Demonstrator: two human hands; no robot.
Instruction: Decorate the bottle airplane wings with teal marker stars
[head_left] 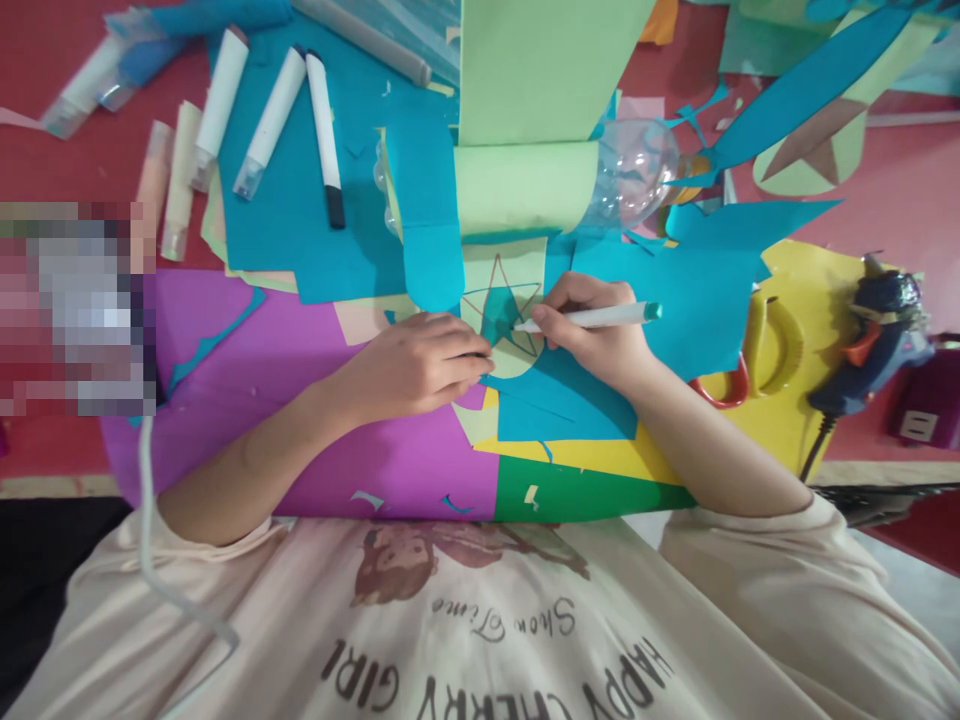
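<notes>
My right hand (596, 325) is closed round a white marker (611, 316) with a green end. Its tip rests on a star drawn on a light green paper wing (517, 362), whose middle is coloured teal. My left hand (424, 365) lies with fingers stretched at the left edge of that wing, fingertips touching it. The wing joins a clear plastic bottle (637, 165) wrapped in light green paper (525, 185). A blue paper strip (433, 220) stands at the bottle's left end. Another wing with a brown star (821, 150) lies at the upper right.
Several white markers (274, 125) lie at the upper left on blue paper (360, 200). Purple sheets (322, 440) spread below my left arm. Scissors (727, 385) with red handles, a yellow tape ring (776, 345) and a blue glue gun (874, 345) are at the right.
</notes>
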